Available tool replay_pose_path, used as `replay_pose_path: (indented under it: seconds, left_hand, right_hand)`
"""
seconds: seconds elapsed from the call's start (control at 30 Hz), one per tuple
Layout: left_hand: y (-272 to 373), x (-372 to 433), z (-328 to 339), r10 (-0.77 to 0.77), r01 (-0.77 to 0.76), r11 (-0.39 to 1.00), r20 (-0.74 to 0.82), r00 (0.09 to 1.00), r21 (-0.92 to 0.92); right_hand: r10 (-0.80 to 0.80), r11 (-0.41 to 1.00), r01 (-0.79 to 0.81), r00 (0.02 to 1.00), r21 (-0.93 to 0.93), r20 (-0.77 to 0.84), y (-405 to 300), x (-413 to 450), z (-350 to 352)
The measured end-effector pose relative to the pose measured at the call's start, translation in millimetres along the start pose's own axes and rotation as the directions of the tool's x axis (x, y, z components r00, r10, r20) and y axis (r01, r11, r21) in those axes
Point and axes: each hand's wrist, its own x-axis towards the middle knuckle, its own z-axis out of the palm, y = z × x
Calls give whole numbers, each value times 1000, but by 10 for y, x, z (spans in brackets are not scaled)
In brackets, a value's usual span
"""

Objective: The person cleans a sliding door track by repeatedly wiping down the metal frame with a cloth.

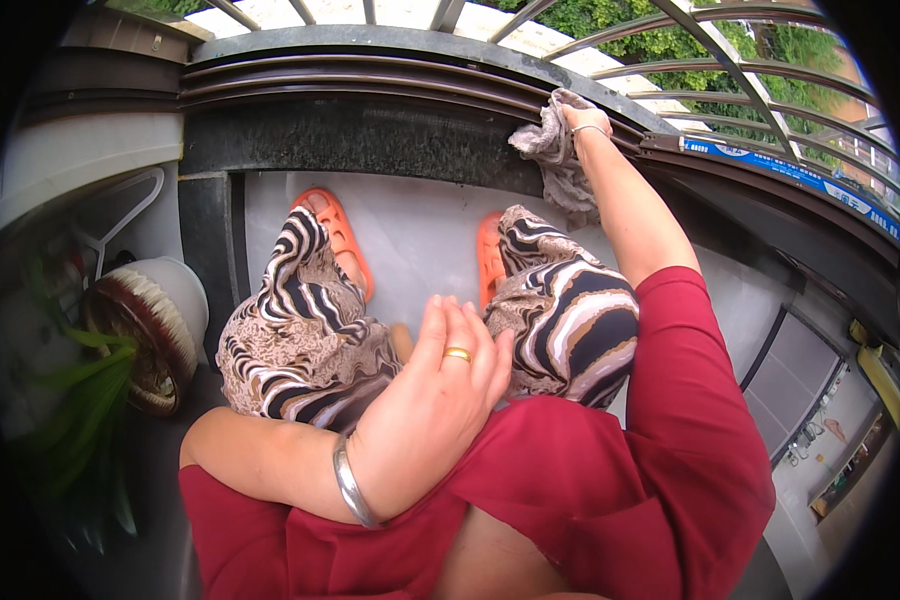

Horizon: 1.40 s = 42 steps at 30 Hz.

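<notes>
My right hand (588, 122) grips a crumpled grey cloth (553, 139) at the dark window track (375, 84). Part of the cloth hangs down over the black stone sill (345, 135) towards the floor. Some of my right fingers are hidden by the cloth. In front of my body, between my knees, is my left hand (450, 352), with a ring on one finger and a bangle at the wrist. Its fingers are extended close together, and I see nothing held, though the palm is turned away.
Metal window bars (607, 34) rise beyond the track. A window sash (780, 172) with a blue printed strip stands at right. A potted plant (97, 405) and a round pot (165, 322) are at left, near a white hanger (124, 217). Orange slippers (345, 240) rest on the grey floor (420, 232).
</notes>
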Motion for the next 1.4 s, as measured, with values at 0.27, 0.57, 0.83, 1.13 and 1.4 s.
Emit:
replay_pose_path:
  seconds: [0.27, 0.57, 0.83, 1.13, 1.4]
  left_hand:
    - [-27, 32, -35, -41, 41, 999, 33, 999, -9]
    - [12, 52, -81, 7, -6, 1000, 64, 998, -16]
    - [150, -104, -15, 158, -158, 987, -6, 987, 31]
    - [176, -64, 175, 124, -122, 992, -36, 992, 45]
    - [133, 132, -152, 54, -56, 998, 82, 995, 27]
  right_hand:
    - [201, 894, -191, 979, 404, 20, -133, -3, 181]
    - [212, 891, -120, 963, 437, -169, 0, -152, 211]
    - [-677, 116, -237, 692, 965, 251, 637, -605, -376]
    - [-781, -268, -38, 594, 963, -194, 1469, -999, -1224]
    - [-476, 879, 469, 860, 80, 185, 1819, -495, -2357]
